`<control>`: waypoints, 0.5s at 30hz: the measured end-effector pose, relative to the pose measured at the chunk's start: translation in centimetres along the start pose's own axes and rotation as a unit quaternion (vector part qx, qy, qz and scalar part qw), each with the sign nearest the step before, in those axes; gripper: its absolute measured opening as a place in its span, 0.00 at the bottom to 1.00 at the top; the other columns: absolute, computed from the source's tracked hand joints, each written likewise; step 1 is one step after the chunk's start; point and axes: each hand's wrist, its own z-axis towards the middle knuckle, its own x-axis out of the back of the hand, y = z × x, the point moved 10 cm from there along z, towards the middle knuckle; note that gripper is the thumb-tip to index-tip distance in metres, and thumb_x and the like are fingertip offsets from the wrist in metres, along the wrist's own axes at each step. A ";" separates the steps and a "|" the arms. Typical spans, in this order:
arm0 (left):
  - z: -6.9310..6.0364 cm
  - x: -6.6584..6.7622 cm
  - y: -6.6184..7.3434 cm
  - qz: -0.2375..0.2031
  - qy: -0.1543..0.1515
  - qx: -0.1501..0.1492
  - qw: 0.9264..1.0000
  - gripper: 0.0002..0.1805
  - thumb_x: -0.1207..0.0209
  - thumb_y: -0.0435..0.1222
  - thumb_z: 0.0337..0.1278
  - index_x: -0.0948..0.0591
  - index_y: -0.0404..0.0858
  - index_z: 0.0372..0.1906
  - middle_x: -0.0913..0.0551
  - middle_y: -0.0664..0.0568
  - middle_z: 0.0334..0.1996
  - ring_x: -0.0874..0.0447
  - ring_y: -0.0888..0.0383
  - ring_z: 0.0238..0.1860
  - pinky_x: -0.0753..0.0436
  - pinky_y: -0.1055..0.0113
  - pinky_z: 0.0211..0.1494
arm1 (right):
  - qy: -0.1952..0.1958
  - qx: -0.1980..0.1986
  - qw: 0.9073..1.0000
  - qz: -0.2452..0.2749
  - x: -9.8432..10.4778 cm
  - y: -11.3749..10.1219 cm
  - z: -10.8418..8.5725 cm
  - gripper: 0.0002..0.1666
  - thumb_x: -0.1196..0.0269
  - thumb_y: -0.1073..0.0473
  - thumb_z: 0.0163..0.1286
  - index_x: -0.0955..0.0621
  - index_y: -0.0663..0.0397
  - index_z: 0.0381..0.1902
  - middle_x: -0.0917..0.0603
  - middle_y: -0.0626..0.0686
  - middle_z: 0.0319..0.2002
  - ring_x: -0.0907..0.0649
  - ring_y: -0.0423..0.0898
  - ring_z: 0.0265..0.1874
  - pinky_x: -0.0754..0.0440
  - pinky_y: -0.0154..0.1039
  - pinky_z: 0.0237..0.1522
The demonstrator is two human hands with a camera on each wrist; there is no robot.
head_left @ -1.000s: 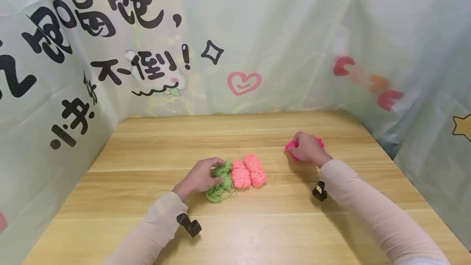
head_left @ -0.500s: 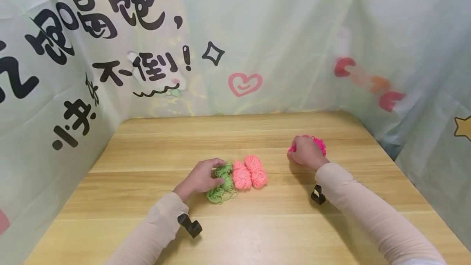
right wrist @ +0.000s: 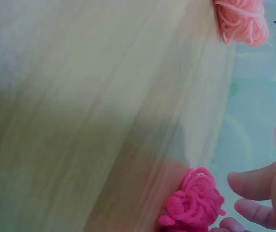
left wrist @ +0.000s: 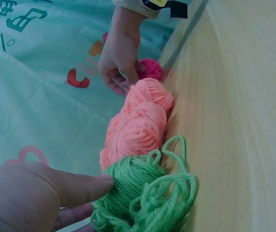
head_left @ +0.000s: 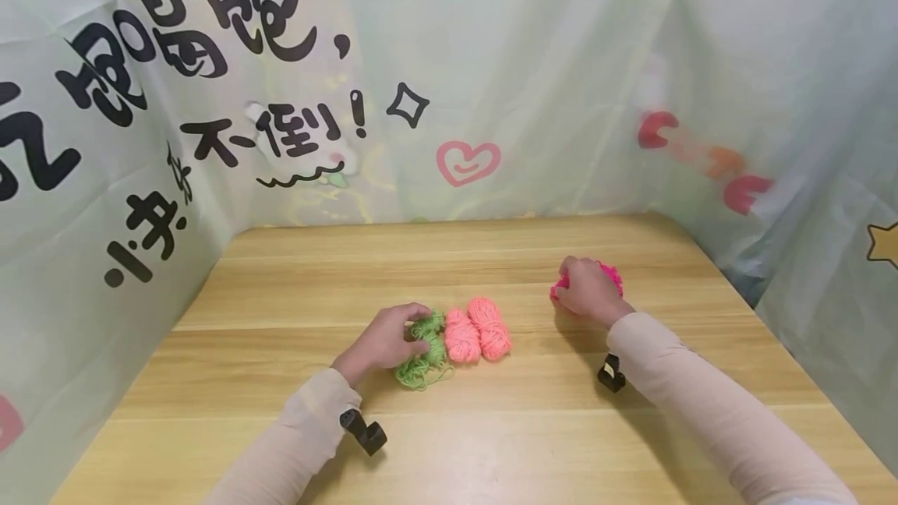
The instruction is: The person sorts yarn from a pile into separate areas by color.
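My left hand (head_left: 384,340) rests at the left side of a green yarn skein (head_left: 433,347), its thumb lying straight against the strands. In the left wrist view the green yarn (left wrist: 133,188) has loose loops trailing on the table side. Two coral-pink yarn skeins (head_left: 461,336) lie side by side, directly right of the green one. Farther right, my right hand (head_left: 588,288) is over a hot-pink yarn bundle (head_left: 613,274) and hides much of it. The right wrist view shows a gap between the thumb and the hot-pink yarn (right wrist: 196,200); the fingers are loosely bent beside it.
All the yarn lies on a wood-grain table (head_left: 491,435). A printed cloth (head_left: 547,84) hangs behind the table and along both sides. Each wrist carries a small black camera mount, such as the one on the left sleeve (head_left: 363,432).
My right hand has shifted slightly over the hot-pink yarn, uncovering more of its far right part. The left hand, the green skein and the coral-pink skeins stay in place.
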 end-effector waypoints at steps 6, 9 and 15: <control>-0.3 0.4 0.3 -0.023 0.007 0.016 1.000 0.23 0.34 0.35 0.57 0.23 0.39 0.58 0.22 0.41 0.57 0.20 0.45 0.49 0.20 0.53 0.52 | -0.001 -0.014 1.000 0.022 0.4 0.1 -0.3 0.21 0.39 0.59 0.65 0.25 0.68 0.50 0.23 0.57 0.33 0.24 0.52 0.30 0.23 0.47 0.35; -0.3 0.8 0.7 -0.031 0.023 0.010 0.999 0.22 0.35 0.35 0.59 0.23 0.38 0.58 0.22 0.43 0.56 0.22 0.46 0.53 0.21 0.53 0.55 | 0.006 -0.010 0.999 0.043 0.7 -0.4 -0.5 0.20 0.41 0.58 0.67 0.25 0.66 0.52 0.22 0.58 0.36 0.22 0.54 0.34 0.22 0.49 0.38; 0.0 1.4 1.8 -0.082 0.060 -0.019 0.995 0.18 0.40 0.33 0.64 0.23 0.33 0.57 0.20 0.43 0.54 0.24 0.47 0.57 0.23 0.55 0.59 | 0.004 -0.005 0.993 0.118 0.9 -1.9 -0.9 0.20 0.45 0.56 0.70 0.25 0.66 0.52 0.20 0.64 0.48 0.21 0.59 0.48 0.23 0.55 0.51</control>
